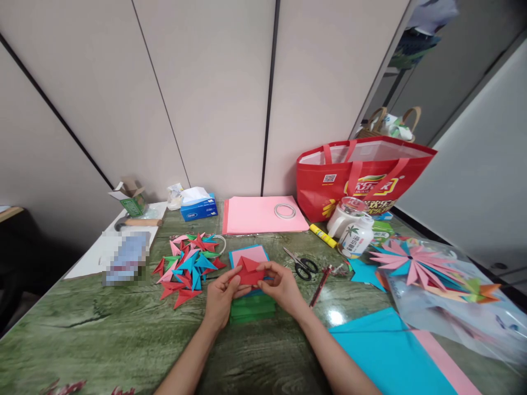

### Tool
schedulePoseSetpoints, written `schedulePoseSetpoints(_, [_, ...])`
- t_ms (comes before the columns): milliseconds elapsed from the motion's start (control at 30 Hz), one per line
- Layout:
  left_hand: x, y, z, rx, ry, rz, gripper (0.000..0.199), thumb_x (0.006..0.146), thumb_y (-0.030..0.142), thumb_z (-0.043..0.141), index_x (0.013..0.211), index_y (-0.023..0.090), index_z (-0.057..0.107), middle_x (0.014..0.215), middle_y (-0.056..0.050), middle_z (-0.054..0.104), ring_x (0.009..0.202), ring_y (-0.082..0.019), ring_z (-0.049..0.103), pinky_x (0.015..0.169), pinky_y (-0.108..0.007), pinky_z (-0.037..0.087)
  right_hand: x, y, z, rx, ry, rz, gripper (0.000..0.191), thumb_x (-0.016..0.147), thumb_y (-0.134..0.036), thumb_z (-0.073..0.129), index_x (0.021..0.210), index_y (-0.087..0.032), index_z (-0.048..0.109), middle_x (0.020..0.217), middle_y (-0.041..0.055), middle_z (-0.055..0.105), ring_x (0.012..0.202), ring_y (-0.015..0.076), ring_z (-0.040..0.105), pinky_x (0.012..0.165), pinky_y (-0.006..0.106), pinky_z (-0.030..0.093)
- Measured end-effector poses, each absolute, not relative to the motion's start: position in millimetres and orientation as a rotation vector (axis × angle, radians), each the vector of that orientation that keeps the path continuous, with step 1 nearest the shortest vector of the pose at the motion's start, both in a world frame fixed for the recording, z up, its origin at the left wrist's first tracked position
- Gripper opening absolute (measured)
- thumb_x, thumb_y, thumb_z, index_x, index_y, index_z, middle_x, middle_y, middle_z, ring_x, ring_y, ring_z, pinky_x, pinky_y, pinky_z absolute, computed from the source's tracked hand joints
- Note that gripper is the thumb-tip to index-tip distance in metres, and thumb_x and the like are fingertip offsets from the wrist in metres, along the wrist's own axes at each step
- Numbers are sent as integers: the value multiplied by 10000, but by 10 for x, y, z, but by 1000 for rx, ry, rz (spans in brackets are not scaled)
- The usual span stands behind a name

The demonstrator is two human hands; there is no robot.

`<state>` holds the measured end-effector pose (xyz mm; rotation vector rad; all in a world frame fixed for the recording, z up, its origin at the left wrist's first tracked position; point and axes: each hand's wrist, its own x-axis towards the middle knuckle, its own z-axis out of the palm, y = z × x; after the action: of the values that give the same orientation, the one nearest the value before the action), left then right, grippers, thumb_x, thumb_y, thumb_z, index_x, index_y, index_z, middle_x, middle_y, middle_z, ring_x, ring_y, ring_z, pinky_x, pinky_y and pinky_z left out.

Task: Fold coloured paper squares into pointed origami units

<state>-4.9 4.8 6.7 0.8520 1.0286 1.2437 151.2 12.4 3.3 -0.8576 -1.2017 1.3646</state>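
Note:
A small folded red paper [249,270] with a pointed top flap is held up between both hands. My left hand [221,293] pinches its left side, thumb in front. My right hand [280,284] grips its right edge with thumb and forefinger. Behind the red piece lie square sheets, pink [258,254] on blue. Just below it, green paper squares [252,310] rest on the table. To the left is a pile of folded paper pieces [193,264] in red, blue, pink and green. Black-handled scissors [303,266] lie right of my right hand.
Pink sheets [255,216] with a ring [285,210] lie at the back, beside a tissue box [199,208]. Farther right stand a red bag [317,186], a white bottle [355,237] and a glue stick [323,236]. Blue sheets [391,351] lie front right. A hammer [140,222] is at left.

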Motion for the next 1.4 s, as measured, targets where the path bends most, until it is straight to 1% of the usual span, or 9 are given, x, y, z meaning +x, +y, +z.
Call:
schedulePoseSetpoints(167, [-118, 73, 177, 1017, 1052, 1099, 851, 630, 350, 672, 1333, 144, 238, 651, -23, 708, 581, -219, 673, 582, -345, 550, 1536, 136, 53, -908, -1273, 1308, 154, 637, -244, 656, 757, -166, 596, 768, 16, 599, 721, 145, 559, 662, 256, 448])
schedulePoseSetpoints(333, [-98, 64, 180, 1065, 1074, 1030, 572, 648, 333, 654, 1147, 114, 480, 598, -19, 695, 606, -213, 669, 611, -342, 538, 1495, 156, 5, -1038, -1261, 1196, 185, 626, -251, 661, 754, -162, 561, 663, -9, 563, 588, 121, 524, 548, 226, 418])
schedulePoseSetpoints(467, [-56, 39, 120, 1006, 1028, 1050, 345, 657, 324, 648, 931, 118, 606, 702, -52, 713, 652, -198, 662, 651, -317, 521, 1419, 142, -32, -1012, -1191, 1159, 395, 615, -239, 664, 964, -194, 485, 723, -13, 561, 596, 122, 533, 552, 227, 429])
schedulePoseSetpoints(533, [-51, 32, 112, 1007, 1051, 1039, 330, 646, 329, 655, 902, 122, 629, 725, -58, 714, 648, -194, 657, 616, -295, 519, 1396, 130, -37, -1033, -1259, 1130, 327, 643, -263, 636, 936, -186, 513, 686, -17, 551, 575, 120, 515, 531, 222, 413])
schedulePoseSetpoints(667, [-62, 32, 125, 1047, 1111, 1046, 315, 638, 346, 653, 859, 122, 651, 646, -43, 701, 544, -170, 629, 498, -257, 502, 1397, 109, -26, -1137, -1385, 970, 150, 699, -299, 579, 658, -156, 561, 588, -17, 505, 560, 121, 462, 537, 229, 377])
schedulePoseSetpoints(933, [-3, 5, 148, 987, 1098, 1078, 359, 682, 400, 595, 928, 139, 600, 721, -28, 677, 526, -149, 605, 385, -219, 483, 1346, 89, -32, -1125, -1290, 1025, 195, 718, -348, 567, 699, -154, 574, 561, -23, 498, 507, 107, 436, 468, 210, 366])
schedulePoseSetpoints(1033, [3, 0, 150, 1014, 1101, 1073, 358, 671, 413, 599, 862, 111, 615, 601, -6, 636, 452, -142, 571, 335, -241, 484, 1322, 55, -36, -1140, -1384, 916, 189, 757, -304, 534, 679, -158, 627, 598, 9, 552, 551, 128, 482, 512, 233, 396])
schedulePoseSetpoints(1200, [-20, 18, 144, 986, 1130, 1118, 316, 644, 418, 623, 745, 119, 630, 504, 29, 595, 414, -128, 543, 349, -236, 481, 1318, -6, -132, -1072, -1637, 517, 275, 819, -194, 439, 1023, -228, 620, 850, 77, 593, 762, 172, 555, 679, 294, 454])
schedulePoseSetpoints(1400, [-72, 46, 178, 1063, 1169, 1140, 297, 661, 425, 601, 736, 138, 626, 483, 36, 611, 380, -132, 549, 345, -230, 461, 1336, 3, -189, -1005, -1961, 362, 391, 836, -142, 391, 1195, -267, 484, 974, 98, 566, 848, 184, 539, 704, 292, 464])
